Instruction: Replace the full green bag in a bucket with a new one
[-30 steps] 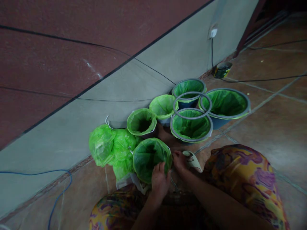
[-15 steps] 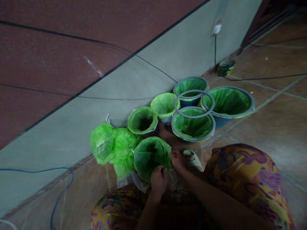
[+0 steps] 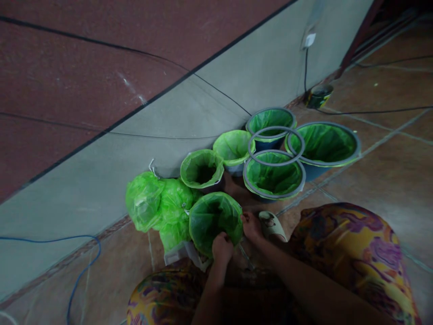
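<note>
Right before me a small bin lined with a green garbage bag (image 3: 202,225) stands on the floor, the bag folded over its rim. My left hand (image 3: 222,249) is closed on the bag's near edge. My right hand (image 3: 252,227) pinches the edge on the right side, where a pale drawstring hangs below. Filled or bunched green bags (image 3: 174,198) with white ties lie just left of this bin. A lined bin (image 3: 202,168) without a ring stands behind it. The bin's body is mostly hidden by the bag and my hands.
Several more lined bins stand along the wall, among them a grey-rimmed bin (image 3: 274,176) with a loose grey ring (image 3: 276,128) resting across rims. A slipper (image 3: 272,225) shows by my right hand. A blue cable (image 3: 83,275) and a small dark tub (image 3: 319,96) are on the floor.
My left hand has shifted slightly up at the bag's near edge. My right hand stays at the right edge. The view has moved a little; the bins stand as before.
</note>
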`<state>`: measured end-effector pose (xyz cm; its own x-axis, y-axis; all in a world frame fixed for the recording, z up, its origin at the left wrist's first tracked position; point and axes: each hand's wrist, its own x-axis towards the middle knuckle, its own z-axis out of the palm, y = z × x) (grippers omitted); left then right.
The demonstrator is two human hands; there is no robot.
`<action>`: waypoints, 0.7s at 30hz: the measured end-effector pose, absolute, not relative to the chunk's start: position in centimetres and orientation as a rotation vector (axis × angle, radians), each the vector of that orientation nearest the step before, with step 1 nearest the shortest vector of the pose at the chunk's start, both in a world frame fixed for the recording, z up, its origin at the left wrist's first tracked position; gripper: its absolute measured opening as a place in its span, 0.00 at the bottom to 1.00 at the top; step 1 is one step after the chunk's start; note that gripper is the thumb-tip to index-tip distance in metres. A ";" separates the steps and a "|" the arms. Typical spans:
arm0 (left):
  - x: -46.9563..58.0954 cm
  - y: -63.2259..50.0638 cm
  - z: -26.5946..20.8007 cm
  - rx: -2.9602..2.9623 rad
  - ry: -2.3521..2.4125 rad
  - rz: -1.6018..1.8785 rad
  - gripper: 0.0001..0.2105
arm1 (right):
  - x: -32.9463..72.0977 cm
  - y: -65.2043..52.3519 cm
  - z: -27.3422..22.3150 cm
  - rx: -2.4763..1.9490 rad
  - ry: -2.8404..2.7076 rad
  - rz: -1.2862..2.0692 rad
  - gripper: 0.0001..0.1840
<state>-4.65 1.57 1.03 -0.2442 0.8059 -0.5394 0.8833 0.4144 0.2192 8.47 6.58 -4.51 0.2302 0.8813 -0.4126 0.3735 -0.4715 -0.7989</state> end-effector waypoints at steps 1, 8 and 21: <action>-4.5 1.8 1.2 1.447 2.100 -0.207 0.14 | 8.5 6.6 -4.5 -1.958 -1.128 1.223 0.14; -1.7 0.7 2.0 1.873 2.148 -0.016 0.20 | 8.7 6.9 -4.6 -1.950 -0.883 1.227 0.19; 1.9 0.1 -1.6 1.730 2.031 -0.102 0.23 | 8.9 6.8 -4.2 -2.044 -0.884 1.244 0.19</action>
<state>1.89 0.09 -1.56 -0.0971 0.9148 -0.3921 0.9495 0.2033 0.2392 8.89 6.76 -4.22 0.3450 0.7799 -0.5222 0.2367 -0.6107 -0.7557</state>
